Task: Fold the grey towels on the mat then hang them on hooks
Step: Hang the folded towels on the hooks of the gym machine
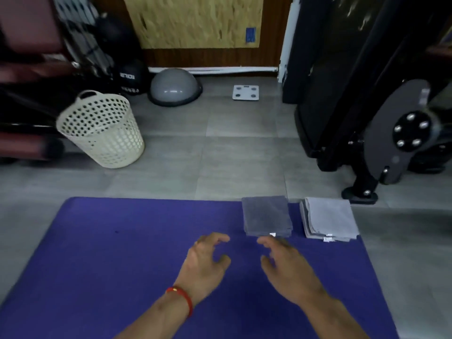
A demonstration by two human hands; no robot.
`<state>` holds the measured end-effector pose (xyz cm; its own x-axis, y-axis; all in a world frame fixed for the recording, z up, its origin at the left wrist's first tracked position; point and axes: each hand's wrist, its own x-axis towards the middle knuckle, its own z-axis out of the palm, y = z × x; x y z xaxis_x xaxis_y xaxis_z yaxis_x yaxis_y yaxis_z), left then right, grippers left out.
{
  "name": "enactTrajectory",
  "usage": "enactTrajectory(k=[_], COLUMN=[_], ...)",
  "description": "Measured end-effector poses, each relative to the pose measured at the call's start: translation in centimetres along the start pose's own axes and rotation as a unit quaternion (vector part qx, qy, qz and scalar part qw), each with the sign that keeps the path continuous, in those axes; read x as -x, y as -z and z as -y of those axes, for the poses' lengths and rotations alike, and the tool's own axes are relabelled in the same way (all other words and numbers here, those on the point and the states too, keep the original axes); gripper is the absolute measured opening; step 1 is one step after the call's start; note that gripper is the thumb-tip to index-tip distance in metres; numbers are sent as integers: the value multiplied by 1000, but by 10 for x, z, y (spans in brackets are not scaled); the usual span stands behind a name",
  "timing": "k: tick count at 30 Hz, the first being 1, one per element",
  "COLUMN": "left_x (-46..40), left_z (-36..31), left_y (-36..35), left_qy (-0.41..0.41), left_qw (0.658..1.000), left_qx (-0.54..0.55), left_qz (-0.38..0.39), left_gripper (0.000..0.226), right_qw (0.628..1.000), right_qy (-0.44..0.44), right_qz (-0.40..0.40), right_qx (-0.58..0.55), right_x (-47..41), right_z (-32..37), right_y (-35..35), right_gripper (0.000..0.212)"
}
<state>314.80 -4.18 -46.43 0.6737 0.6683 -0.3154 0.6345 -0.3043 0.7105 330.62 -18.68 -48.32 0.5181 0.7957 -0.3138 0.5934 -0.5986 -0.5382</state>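
The grey tiled floor (pixel 220 148) takes up most of the view. A purple rectangular foam mat (pixel 110 253) lies across its near part. At the right stands a black exercise machine with a round bolted plate (pixel 406 133), its foot resting on the tiles beyond the mat's far right corner. A cream perforated plastic laundry basket (pixel 102 129) stands on the floor at the left, well apart from the mat. A grey dome-shaped balance trainer (pixel 175 86) and a white square bathroom scale (pixel 245 92) sit by the far wall.

Both forearms reach forward over the mat, palms down. The left hand (pixel 206 260) hovers above the mat's centre with fingers loosely curled and slightly spread, holding nothing; a red cord bracelet (pixel 182 298) circles its wrist. The right hand (pixel 286 265) is angled toward the mat's far right, fingers extended and relaxed, gripping nothing. Its fingertips (pixel 265 241) lie just beside the near edge of the towel ahead; contact cannot be confirmed because of blur.

A folded dark grey towel (pixel 266 216) lies flat on the mat's far right part. A stack of folded light grey towels (pixel 329 218) lies just beside it, at the mat's right edge and partly over the floor.
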Motion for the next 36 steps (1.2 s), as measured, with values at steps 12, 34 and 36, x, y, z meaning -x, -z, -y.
enactTrajectory(k=[12,34,36], left_x=[77,-215,-287], left_z=[-142,-103,-116], left_y=[272,448,449], left_qy=[-93,-137,-136], left_qw=[968,973,973], left_qx=[-148,-163,-170], left_qz=[-179,-85,-75], left_gripper=[48,72,72], right_qw=[969,979,983], right_qy=[69,-47,-46], right_qz=[8,21,36], right_qx=[236,200,173], right_x=[43,-242,-325], right_z=[254,335,321], right_y=[158,145,151], right_gripper=[68,69,68])
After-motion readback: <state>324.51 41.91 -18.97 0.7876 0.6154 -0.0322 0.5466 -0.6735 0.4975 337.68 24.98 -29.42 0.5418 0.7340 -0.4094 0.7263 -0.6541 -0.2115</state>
